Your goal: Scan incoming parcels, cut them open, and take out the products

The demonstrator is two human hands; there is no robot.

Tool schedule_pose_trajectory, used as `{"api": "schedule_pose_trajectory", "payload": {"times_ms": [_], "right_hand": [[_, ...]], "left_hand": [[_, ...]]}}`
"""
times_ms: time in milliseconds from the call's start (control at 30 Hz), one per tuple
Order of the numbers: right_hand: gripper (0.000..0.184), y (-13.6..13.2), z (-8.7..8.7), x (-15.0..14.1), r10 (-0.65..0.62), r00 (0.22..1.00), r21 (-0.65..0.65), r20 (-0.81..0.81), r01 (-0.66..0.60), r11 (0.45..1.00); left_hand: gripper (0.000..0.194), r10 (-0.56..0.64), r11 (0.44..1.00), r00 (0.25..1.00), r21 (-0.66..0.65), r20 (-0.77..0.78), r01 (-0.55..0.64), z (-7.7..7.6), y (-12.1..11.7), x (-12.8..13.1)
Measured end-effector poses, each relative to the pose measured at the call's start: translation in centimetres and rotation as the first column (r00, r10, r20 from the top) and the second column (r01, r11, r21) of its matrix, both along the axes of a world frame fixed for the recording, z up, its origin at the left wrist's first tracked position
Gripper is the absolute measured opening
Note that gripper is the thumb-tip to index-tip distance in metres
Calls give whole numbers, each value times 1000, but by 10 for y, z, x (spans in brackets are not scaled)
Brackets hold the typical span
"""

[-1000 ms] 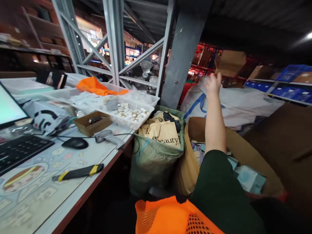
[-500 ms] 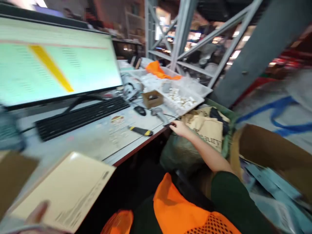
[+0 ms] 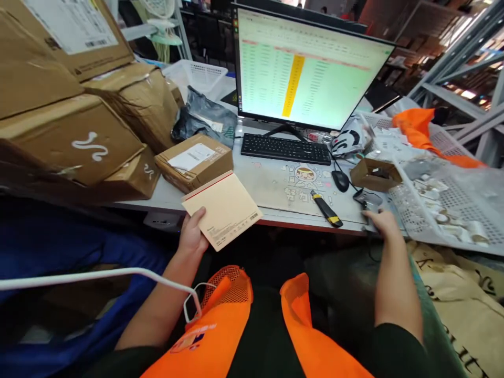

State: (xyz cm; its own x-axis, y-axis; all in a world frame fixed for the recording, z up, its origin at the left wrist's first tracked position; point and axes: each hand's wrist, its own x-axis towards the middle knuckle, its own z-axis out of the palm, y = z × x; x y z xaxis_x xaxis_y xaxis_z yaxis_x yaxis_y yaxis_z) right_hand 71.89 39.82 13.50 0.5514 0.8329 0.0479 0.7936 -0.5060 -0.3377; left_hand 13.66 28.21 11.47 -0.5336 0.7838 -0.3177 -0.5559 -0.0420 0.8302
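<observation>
My left hand [image 3: 192,237] grips a flat cream box [image 3: 226,210] by its near left corner, thumb on top. The box has a red stripe on one edge and small print with a barcode on the face turned up; it hangs over the desk's front edge. At the right of the desk, my right hand [image 3: 382,221] closes around the handle of a grey barcode scanner [image 3: 368,199], partly hidden by the fingers. Left of that hand lies a black and yellow utility knife [image 3: 326,209].
A monitor [image 3: 307,73], keyboard [image 3: 285,148] and mouse [image 3: 340,180] stand on the desk. Brown cartons [image 3: 66,136] pile up at the left, with a smaller carton [image 3: 197,161] beside them. A white basket [image 3: 417,210] of small rolls stands right, above printed bags [image 3: 464,310].
My view has swung left, bringing the cartons into sight. The cream box is now over the desk's front edge, more in the middle. My right hand stays by the scanner.
</observation>
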Motion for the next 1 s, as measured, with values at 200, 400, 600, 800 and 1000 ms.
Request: {"api": "schedule_pose_trajectory", "payload": {"times_ms": [200, 400, 600, 800, 1000], "right_hand": [[38, -78, 12, -70, 264, 566, 303, -781, -26, 953], [48, -138, 28, -177, 267, 430, 43, -863, -463, 885], [22, -137, 19, -181, 294, 414, 50, -862, -506, 861], [48, -147, 9, -153, 292, 368, 98, -883, -462, 881], [50, -87, 4, -85, 182, 651, 168, -737, -84, 982]], "left_hand": [[52, 49, 981, 991, 192, -124, -25, -10, 24, 22], [77, 64, 926, 877, 356, -476, 126, -18, 52, 73], [82, 25, 904, 765, 342, -644, 259, -22, 51, 89], [88, 168, 877, 680, 424, -714, 228, -38, 59, 74], [37, 418, 683, 362, 551, -833, 480, -23, 53, 63]]}}
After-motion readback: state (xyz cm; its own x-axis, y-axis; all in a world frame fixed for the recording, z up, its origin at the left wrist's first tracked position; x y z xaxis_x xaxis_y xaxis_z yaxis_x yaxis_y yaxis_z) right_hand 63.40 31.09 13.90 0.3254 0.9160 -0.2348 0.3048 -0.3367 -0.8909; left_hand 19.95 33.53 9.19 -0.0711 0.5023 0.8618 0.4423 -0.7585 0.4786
